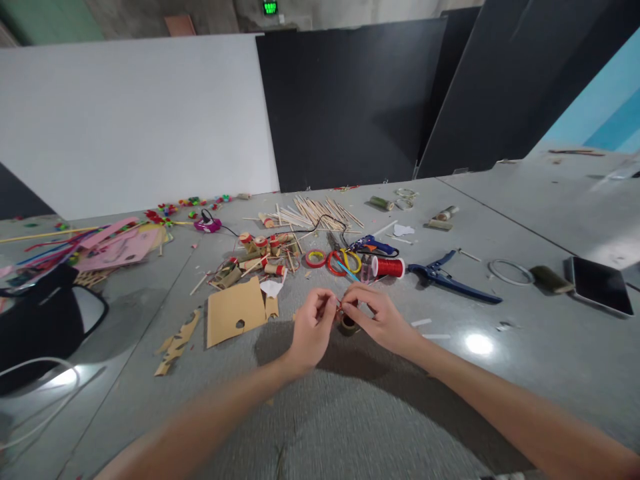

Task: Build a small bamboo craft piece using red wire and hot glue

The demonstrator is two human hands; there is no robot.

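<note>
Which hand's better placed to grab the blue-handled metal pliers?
Right, probably. The right hand sits nearest the blue-handled metal pliers, with bare grey table between; the left hand would have to cross it. Both pinch a small reddish piece.

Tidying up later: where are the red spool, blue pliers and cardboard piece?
red spool (389, 267), head view, wound middle.
blue pliers (475, 291), head view, long handle.
cardboard piece (233, 310), head view, flat centre.
</note>
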